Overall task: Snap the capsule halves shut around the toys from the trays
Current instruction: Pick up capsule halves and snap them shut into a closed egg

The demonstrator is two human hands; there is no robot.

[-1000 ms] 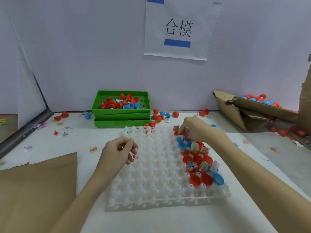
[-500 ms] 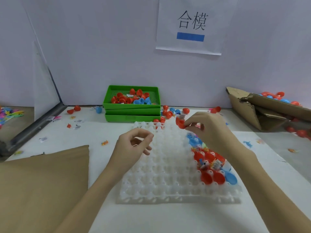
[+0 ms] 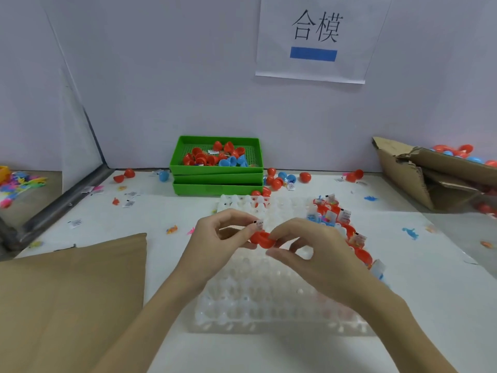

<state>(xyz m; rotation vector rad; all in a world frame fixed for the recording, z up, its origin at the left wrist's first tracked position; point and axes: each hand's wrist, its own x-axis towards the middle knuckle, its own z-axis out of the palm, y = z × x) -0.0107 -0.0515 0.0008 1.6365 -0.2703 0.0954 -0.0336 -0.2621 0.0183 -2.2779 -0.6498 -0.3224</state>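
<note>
A red capsule half (image 3: 261, 239) is held in the air over the white cell tray (image 3: 255, 292), open side up. My right hand (image 3: 309, 254) pinches its right rim. My left hand (image 3: 217, 238) pinches a small white packet (image 3: 259, 224) just above the half's left edge. Along the tray's right columns stand more red and blue capsule halves (image 3: 349, 232) with packets and toys in them. The green trays (image 3: 216, 181), stacked at the back, hold loose red and blue halves.
A brown cardboard sheet (image 3: 67, 297) lies at the left. A torn cardboard box (image 3: 419, 170) with closed capsules sits at the right. Loose capsules (image 3: 279, 179), labels and small toys are scattered on the white table. A wall with a paper sign stands behind.
My right hand lifted a red capsule half from the tray's far right and brought it toward me. My left hand rose to meet it, now pinching a small packet. The camera tilted upward.
</note>
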